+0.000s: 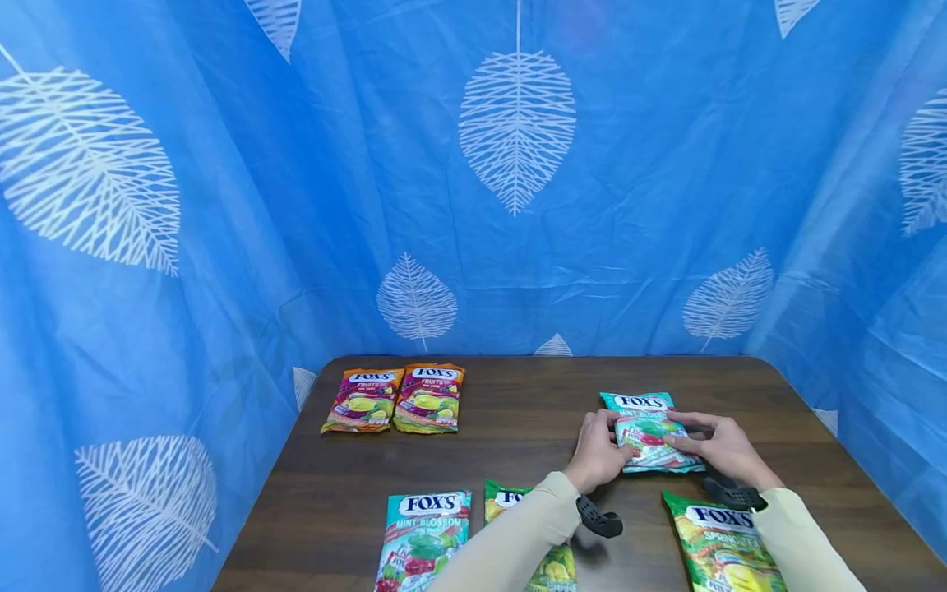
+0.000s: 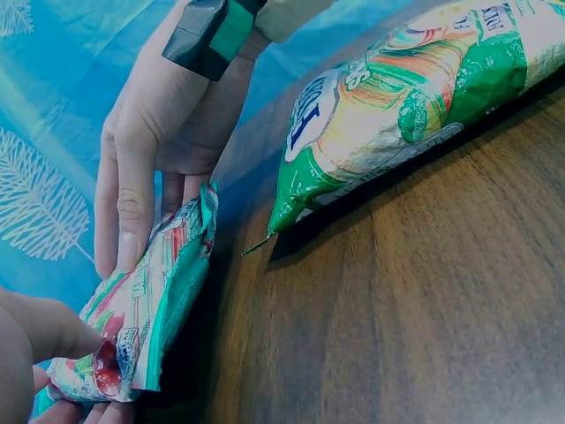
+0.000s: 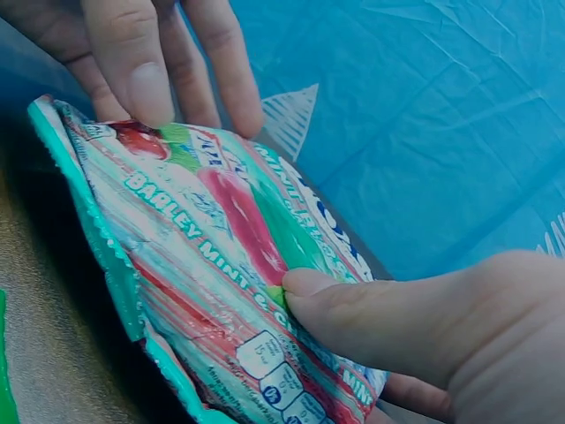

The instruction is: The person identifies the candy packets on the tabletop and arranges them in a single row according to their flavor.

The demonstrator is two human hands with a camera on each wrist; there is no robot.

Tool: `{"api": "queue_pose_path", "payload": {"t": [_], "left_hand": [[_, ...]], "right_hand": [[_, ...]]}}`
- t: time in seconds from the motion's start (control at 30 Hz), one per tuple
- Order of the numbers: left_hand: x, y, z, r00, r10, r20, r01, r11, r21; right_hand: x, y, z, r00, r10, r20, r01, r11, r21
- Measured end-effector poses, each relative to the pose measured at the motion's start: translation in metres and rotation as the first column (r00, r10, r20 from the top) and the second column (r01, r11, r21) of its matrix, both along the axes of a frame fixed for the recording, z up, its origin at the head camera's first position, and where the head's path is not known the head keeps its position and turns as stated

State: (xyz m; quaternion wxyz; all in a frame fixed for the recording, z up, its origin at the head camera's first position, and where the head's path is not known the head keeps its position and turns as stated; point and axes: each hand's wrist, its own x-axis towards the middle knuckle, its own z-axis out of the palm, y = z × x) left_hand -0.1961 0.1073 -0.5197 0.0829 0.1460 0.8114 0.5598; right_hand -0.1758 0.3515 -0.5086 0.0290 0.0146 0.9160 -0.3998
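Two hands grip a teal Mint Blossom packet.
The left hand (image 1: 598,450) and the right hand (image 1: 723,448) hold opposite sides of the teal Mint Blossom packet (image 1: 651,426), thumbs on its face, at the right rear of the tabletop (image 1: 518,419); whether it touches the wood is unclear. Nearer the person, a Spring Tea packet (image 1: 721,547) lies beside the right sleeve (image 1: 799,534); two Fruits packets (image 1: 395,400) sit at far left.

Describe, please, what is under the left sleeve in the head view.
A green-yellow packet shows on both sides of the left sleeve; its middle is covered. The sleeve also hides part of the nearer mint packet.
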Motion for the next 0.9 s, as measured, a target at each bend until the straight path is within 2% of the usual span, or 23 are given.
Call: {"api": "queue_pose_path", "payload": {"t": [0.3, 0.57, 0.9], "left_hand": [[0.0026, -0.0037, 0.0023, 1.000, -0.014, 0.006, 0.014, 1.000, -0.018], [0.0012, -0.0006, 0.0027, 1.000, 0.004, 0.001, -0.004, 1.000, 0.010], [0.0009, -0.0034, 0.0045, 1.000, -0.027, -0.013, 0.027, 1.000, 0.005]], "right_hand": [[0.0020, -0.0021, -0.0022, 0.999, -0.019, 0.028, 0.019, 1.000, -0.012], [0.0044, -0.0035, 0.0002, 0.999, -0.039, 0.010, 0.039, 0.999, 0.009], [0.0074, -0.0065, -0.0020, 0.999, -0.045, -0.003, 0.045, 0.999, -0.010]]}}
